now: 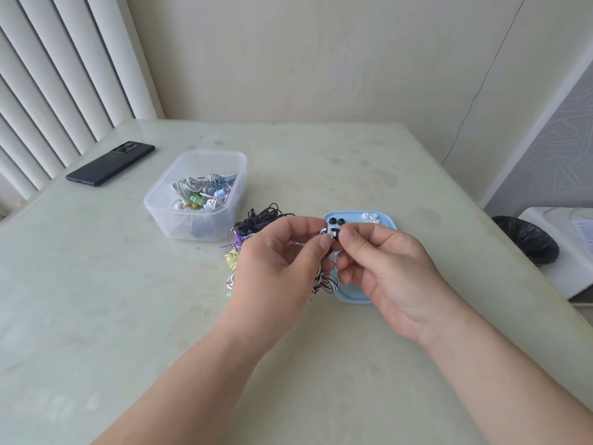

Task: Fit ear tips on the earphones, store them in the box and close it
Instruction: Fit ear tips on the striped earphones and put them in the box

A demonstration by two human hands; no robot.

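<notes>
Currently both hands are working just above the table (96,284), meeting over the near-left part of the blue lid (386,221). The left hand (282,261) is pinching a small black-and-white earbud (330,233) between thumb and forefinger, with the other fingers curling inward. The right hand (394,274) is pinching the dark end of the same earbud from the opposite side, thumb on top. Can't tell whether a tip is seated there, since the fingers are covering it. The striped cable (325,282) of that earbud is hanging in a loose bundle below the left hand's fingers. Two black ear tips (337,221) and a few white ear tips (369,216) are lying at the far edge of the blue lid. The clear box (211,153) is sitting open, left of the hands and farther back, holding coiled earphones (202,191) in white, blue and green. Between the box and the hands, a loose pile is lying on the table: black earphones (263,216), a purple set (236,237) and a yellow set (232,258), partly hidden by the left hand. A black phone (110,163) is lying face down at the far left of the table, well apart from everything else. A bin with a black bag (526,239) is standing off the table's right edge.
</notes>
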